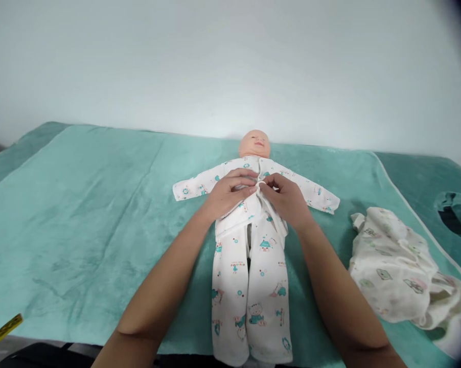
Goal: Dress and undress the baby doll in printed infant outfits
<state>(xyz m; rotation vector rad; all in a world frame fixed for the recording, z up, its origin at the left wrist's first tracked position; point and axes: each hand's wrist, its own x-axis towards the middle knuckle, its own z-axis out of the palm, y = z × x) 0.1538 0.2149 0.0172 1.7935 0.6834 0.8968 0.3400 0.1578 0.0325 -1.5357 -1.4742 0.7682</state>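
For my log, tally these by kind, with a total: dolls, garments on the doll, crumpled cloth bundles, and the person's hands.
Doll: 1
Garments on it: 2 (printed top, printed trousers)
Crumpled cloth bundle: 1, taken as one heap; pieces within cannot be told
Hands: 2 (left hand, right hand)
Total: 6

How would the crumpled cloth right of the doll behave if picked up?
The cloth is probably floppy, given its soft folds. It would likely unfold unevenly, since it lies bunched. Rolling seems unlikely: it's slumped on the sheet.
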